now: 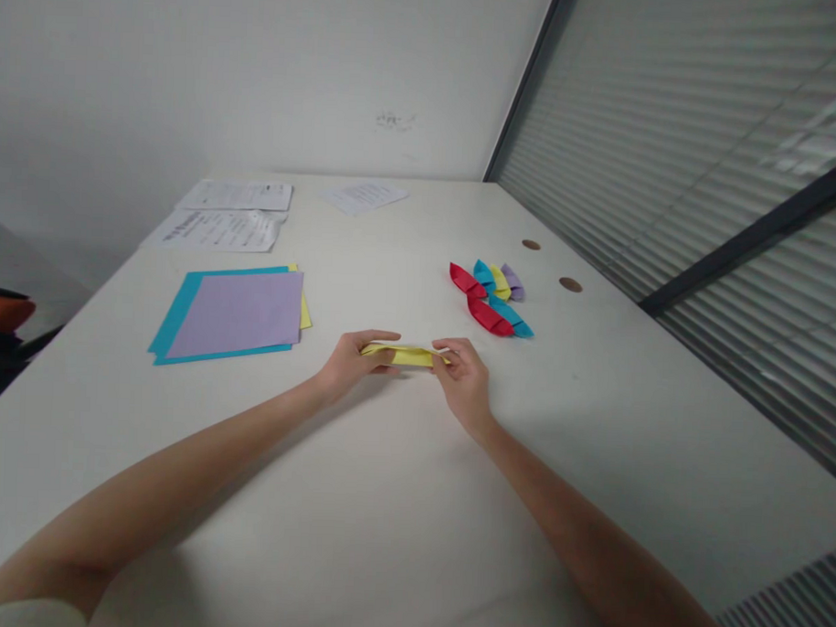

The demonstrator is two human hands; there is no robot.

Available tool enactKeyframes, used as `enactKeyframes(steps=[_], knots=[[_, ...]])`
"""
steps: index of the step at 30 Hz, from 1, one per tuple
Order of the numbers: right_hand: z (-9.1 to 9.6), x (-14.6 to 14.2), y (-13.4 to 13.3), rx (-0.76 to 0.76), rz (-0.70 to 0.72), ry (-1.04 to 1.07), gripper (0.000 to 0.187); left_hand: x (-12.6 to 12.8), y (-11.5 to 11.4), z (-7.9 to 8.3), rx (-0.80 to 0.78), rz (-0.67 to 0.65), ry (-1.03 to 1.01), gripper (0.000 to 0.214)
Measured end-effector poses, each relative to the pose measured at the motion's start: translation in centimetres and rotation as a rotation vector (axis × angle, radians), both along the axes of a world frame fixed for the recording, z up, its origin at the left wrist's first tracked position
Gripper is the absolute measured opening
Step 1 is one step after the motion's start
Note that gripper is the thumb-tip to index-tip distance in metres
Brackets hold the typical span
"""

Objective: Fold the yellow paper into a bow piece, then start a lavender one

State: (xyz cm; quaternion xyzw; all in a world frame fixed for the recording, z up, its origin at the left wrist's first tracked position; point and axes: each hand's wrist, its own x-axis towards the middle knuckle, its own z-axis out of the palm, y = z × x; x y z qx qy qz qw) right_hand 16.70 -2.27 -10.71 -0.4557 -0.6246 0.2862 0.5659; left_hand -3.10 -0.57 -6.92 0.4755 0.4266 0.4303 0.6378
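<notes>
Holds a folded yellow paper (411,356) lengthwise between both hands, low over the white table (398,496); cannot tell from this angle whether touching it. Pinches the left end between thumb and fingers of the left hand (356,362), the right end between thumb and fingers of the right hand (465,379), leaving the middle bare between the two.

Has six small folded pieces (490,318) grouped beyond the right hand and a little to the right: red, blue, yellow and purple in the farther row, red and blue in the nearer. Shows, beyond the left hand and to the left, a purple sheet (243,312) over blue paper (174,328), with a yellow sheet (306,314) poking out on the right.

Farther off, bears printed papers (219,231) at far left and another printed sheet (364,197) near the pale wall (295,81). Along the right, has two round holes (570,285) in the tabletop, then window blinds (704,150).
</notes>
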Motion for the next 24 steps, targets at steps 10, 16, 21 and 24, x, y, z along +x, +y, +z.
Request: enactKeyframes(steps=[10, 16, 21, 24], knots=[[0.5, -0.1, 0.6, -0.234, 0.045, 0.205, 0.029, -0.7, 0.0, 0.5, -0.048, -0.235, -0.117, 0.061], [1.3, -0.1, 0.5, -0.319, 0.043, 0.271, 0.027, -0.8, 0.2, 0.0, -0.073, -0.236, -0.164, 0.059], [1.5, 0.0, 0.3, -0.394, 0.091, 0.269, 0.028, -1.0, 0.6, -0.2, -0.086, -0.240, -0.153, 0.046], [1.5, 0.1, 0.3, -0.402, 0.122, 0.245, 0.029, -1.2, 0.8, -0.1, -0.156, -0.244, -0.184, 0.039]])
